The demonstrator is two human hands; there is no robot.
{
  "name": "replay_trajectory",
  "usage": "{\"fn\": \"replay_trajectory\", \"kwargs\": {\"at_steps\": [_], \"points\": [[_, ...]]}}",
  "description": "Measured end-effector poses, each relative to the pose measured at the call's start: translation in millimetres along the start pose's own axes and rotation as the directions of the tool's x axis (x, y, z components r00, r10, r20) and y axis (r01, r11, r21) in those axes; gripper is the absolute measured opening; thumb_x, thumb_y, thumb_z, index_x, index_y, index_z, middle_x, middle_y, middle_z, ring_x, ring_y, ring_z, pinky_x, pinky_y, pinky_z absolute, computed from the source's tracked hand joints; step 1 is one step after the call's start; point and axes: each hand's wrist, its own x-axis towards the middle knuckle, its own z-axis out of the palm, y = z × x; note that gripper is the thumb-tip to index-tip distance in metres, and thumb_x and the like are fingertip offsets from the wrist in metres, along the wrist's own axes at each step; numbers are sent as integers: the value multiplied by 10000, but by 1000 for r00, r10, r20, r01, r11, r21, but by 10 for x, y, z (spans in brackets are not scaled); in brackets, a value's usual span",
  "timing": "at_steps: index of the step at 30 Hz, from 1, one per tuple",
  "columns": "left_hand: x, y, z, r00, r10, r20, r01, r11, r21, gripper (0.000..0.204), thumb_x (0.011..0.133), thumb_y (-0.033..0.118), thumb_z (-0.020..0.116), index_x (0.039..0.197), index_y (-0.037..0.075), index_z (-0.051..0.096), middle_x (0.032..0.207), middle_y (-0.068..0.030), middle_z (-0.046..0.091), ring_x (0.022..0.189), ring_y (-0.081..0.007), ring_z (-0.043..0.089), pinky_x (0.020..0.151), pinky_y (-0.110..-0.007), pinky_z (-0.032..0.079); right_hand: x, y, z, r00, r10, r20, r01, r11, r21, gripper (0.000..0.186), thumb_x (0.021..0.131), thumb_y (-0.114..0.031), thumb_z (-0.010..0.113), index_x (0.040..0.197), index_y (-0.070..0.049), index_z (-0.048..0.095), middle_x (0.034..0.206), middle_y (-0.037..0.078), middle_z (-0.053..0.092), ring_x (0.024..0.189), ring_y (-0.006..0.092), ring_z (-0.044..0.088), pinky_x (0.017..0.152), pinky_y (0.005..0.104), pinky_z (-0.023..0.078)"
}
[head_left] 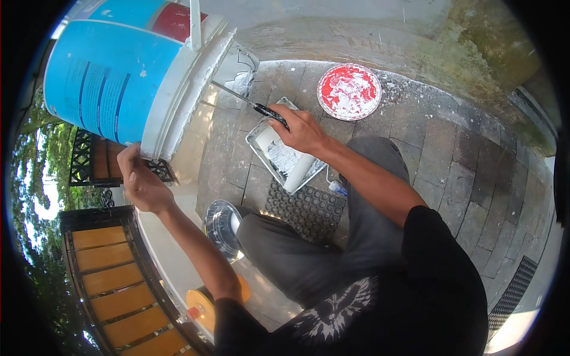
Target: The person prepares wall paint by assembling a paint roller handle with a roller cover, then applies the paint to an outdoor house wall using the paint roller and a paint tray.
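A blue plastic bucket (113,80) is tipped on its side at upper left, its white, paint-coated rim to the right. My left hand (144,182) is closed on its lower edge from beneath. My right hand (297,130) grips a black-handled tool (266,111) whose thin metal shaft reaches into the bucket's mouth, where its tip is hidden. Below that hand lies a paint tray (268,155) with white paint and a white roller (298,174). A red lid (348,92) smeared with white paint lies on the paving, right of the tray.
A rubber mat (303,210) lies below the tray. A metal bowl (221,222) is by my left knee, an orange round object (200,305) nearer me. A stained wall (415,35) edges the paving. A gate (104,261) stands at left; a grate (512,293) is at lower right.
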Motion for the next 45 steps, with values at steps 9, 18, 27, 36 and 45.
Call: {"fn": "replay_trajectory", "kwargs": {"at_steps": [9,18,27,36,45], "points": [[-33,45,30,999,44,-10,-44,999,1,534,783,370,333,931,-103,530,930,-137,478,913,-231,449,850,-331,325,-5,-39,-11,999,-21,-33,20,998,-53,277,830,-144,640,1068,-19,569,715,178,635,609,306,639,525,371,498],[-42,53,67,999,33,-2,-33,999,-40,532,775,366,337,934,-105,526,930,-138,471,912,-227,443,856,-329,319,2,6,-9,999,-21,-35,20,999,-39,275,821,-122,652,1056,0,576,732,196,637,608,312,641,519,364,497],[-42,42,66,1000,24,-9,-24,999,-40,543,764,372,346,937,-110,527,925,-132,462,908,-225,436,856,-323,313,12,-9,-16,998,-40,-58,38,999,-36,266,824,-123,652,1049,-1,577,719,194,633,592,309,635,510,366,490],[-37,37,95,1000,18,-11,-19,997,-68,548,751,376,361,944,-110,521,930,-132,456,925,-228,432,872,-325,303,15,-10,-47,997,-38,-70,36,999,-29,262,823,-122,653,1043,-2,577,717,197,631,600,321,635,512,374,489],[-6,27,85,1000,30,6,-29,997,-72,528,749,370,367,940,-99,517,904,-119,442,908,-217,420,859,-322,295,7,-10,-25,998,-32,-62,29,999,-41,263,825,-127,652,1045,-7,572,695,180,628,581,305,634,500,364,488]]}}
